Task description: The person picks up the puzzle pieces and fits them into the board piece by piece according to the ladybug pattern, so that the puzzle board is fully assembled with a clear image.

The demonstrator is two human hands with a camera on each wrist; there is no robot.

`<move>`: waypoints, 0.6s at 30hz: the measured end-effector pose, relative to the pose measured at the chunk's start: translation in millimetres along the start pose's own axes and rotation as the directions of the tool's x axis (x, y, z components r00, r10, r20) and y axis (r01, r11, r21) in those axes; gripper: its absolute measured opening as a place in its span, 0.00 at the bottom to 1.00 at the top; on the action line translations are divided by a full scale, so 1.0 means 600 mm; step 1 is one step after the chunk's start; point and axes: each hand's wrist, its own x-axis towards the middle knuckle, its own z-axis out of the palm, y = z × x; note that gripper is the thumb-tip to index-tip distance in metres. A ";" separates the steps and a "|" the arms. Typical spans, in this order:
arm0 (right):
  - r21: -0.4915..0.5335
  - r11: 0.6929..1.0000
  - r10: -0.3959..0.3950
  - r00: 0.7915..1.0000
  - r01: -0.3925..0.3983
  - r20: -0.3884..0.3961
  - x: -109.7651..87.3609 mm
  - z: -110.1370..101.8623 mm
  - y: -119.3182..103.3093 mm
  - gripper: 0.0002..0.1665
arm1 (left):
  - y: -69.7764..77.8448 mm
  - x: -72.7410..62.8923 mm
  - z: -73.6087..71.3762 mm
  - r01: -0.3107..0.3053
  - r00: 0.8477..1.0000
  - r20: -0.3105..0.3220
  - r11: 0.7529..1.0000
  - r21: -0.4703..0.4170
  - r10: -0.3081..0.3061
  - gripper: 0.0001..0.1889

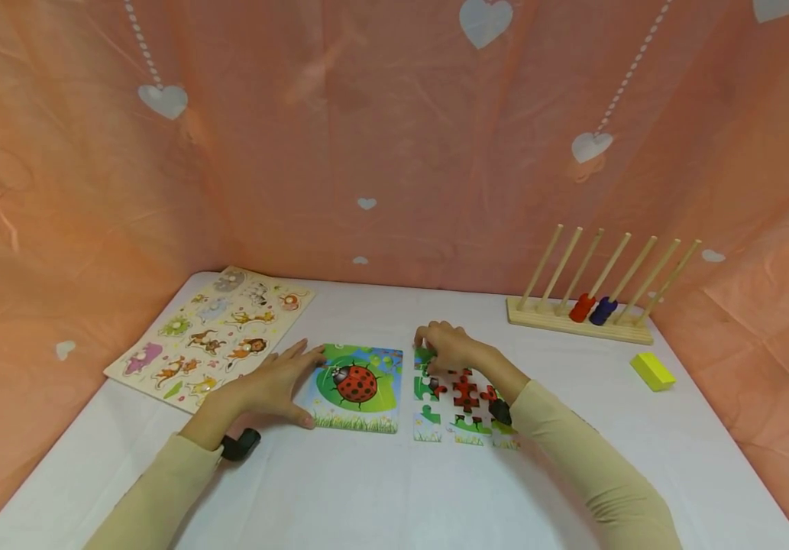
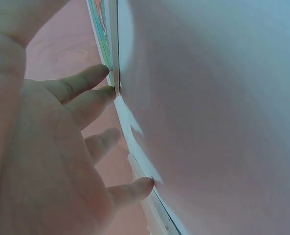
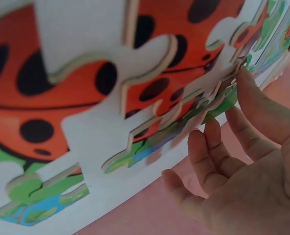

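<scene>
One left hand (image 1: 272,388), fingers spread wide, is touching without gripping a square, blue-and-green ladybird-picture board (image 1: 358,388); just right of that board, the right hand (image 1: 446,346) is pinching a green jigsaw piece (image 3: 226,104) beside loose red-and-green ladybird pieces (image 1: 466,393).

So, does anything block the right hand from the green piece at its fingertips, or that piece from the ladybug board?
Nothing visible: the right hand pinches the green piece, and only white table shows between it and the ladybug board.

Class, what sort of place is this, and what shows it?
Probably a curtained-off play corner: a heart-patterned curtain behind a white-topped table, with a ladybird jigsaw and a wooden peg stand.
</scene>
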 end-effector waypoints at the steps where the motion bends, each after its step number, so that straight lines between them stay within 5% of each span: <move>1: 0.002 1.000 0.001 1.000 -0.001 0.000 0.000 0.000 0.000 0.23 | 0.000 0.000 0.000 -0.001 1.000 -0.001 1.000 0.001 0.001 0.55; 11: 0.025 1.000 -0.013 0.999 0.014 -0.033 -0.002 0.001 0.002 0.24 | -0.002 0.001 0.000 0.008 1.000 -0.003 1.000 0.006 -0.008 0.58; 18: 0.067 0.993 -0.087 0.992 0.093 -0.088 -0.002 -0.003 0.009 0.19 | -0.001 0.001 0.000 0.016 1.000 0.000 1.000 0.006 -0.016 0.60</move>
